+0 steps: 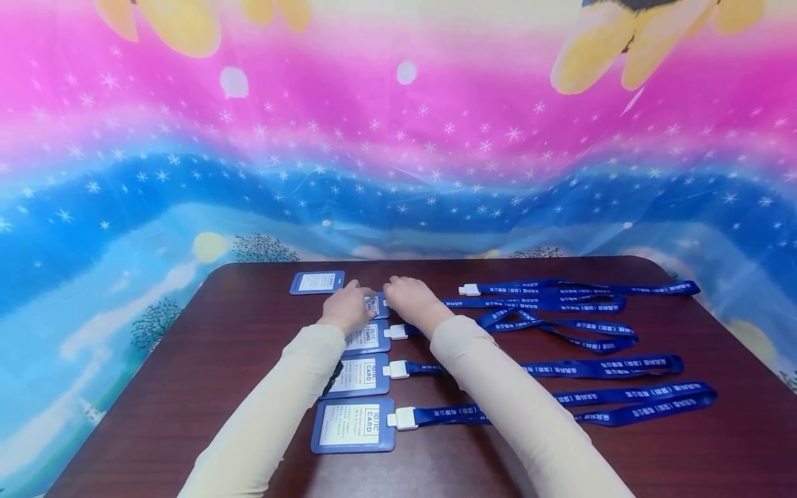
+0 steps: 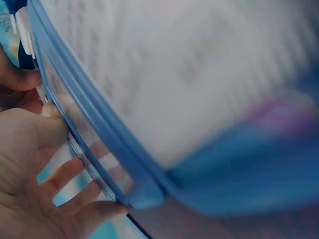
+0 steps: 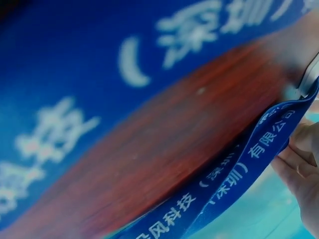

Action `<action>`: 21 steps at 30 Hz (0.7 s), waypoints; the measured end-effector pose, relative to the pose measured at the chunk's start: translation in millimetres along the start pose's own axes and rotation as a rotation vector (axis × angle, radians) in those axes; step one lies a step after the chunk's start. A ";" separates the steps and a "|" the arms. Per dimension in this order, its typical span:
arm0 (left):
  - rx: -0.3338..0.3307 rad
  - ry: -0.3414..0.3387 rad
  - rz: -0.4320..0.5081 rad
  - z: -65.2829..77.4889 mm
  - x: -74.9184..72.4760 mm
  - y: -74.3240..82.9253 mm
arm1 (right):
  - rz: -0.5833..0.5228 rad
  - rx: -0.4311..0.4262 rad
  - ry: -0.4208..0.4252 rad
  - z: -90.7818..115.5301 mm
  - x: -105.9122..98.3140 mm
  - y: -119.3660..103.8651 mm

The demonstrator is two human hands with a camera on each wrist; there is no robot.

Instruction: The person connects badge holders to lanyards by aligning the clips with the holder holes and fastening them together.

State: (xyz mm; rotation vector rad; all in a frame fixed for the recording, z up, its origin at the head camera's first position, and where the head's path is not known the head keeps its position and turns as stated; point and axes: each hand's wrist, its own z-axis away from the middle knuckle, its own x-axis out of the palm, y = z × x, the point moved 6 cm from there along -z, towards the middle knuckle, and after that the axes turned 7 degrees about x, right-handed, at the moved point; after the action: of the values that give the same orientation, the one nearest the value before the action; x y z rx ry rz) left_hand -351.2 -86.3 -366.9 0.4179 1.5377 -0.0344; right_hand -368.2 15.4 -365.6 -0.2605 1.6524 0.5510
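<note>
In the head view my left hand (image 1: 346, 306) is at the far half of the table, holding a blue-framed badge holder (image 1: 377, 305). The left wrist view shows the left thumb on the holder's near face and the fingers spread along its edge behind. Just to the right, my right hand (image 1: 416, 302) pinches the clip end of a blue lanyard (image 1: 535, 304) at the holder's short side. The white clip (image 3: 310, 79) is partly hidden by the fingers in the right wrist view. Fingertips of both hands nearly meet at the holder's end.
Nearer me, several badge holders (image 1: 353, 425) lie in a column, their white clips (image 1: 405, 418) joined to lanyards (image 1: 647, 394) stretching right. A separate badge holder (image 1: 316, 282) lies at the back left, and a separate lanyard (image 1: 579, 288) at the back right. A printed cloth (image 1: 398, 173) hangs behind the table.
</note>
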 end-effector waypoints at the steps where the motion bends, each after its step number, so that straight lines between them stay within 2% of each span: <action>1: 0.004 -0.003 -0.006 -0.5 0.4 -0.9 | 0.005 0.001 0.001 -0.2 -0.1 0.4; 5: 0.014 -0.023 -0.030 -2.4 1.2 -3.1 | 0.034 -0.016 -0.008 0.6 -1.5 1.1; 11: 0.023 -0.040 -0.011 -2.9 4.9 -5.2 | 0.046 -0.043 -0.036 6.0 -5.2 4.9; 17: 0.027 0.005 0.010 -1.9 0.0 -11.7 | 0.025 -0.023 -0.087 12.9 -8.1 16.7; 21: 0.027 0.045 0.008 -0.8 -5.0 -19.8 | 0.020 -0.026 -0.086 18.7 -12.0 29.2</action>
State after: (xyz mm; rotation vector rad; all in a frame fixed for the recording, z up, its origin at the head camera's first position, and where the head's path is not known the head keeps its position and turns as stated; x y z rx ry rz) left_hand -357.7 -105.6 -366.8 0.4487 1.5813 -0.0396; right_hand -363.8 47.9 -349.3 -0.2366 1.5665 0.5917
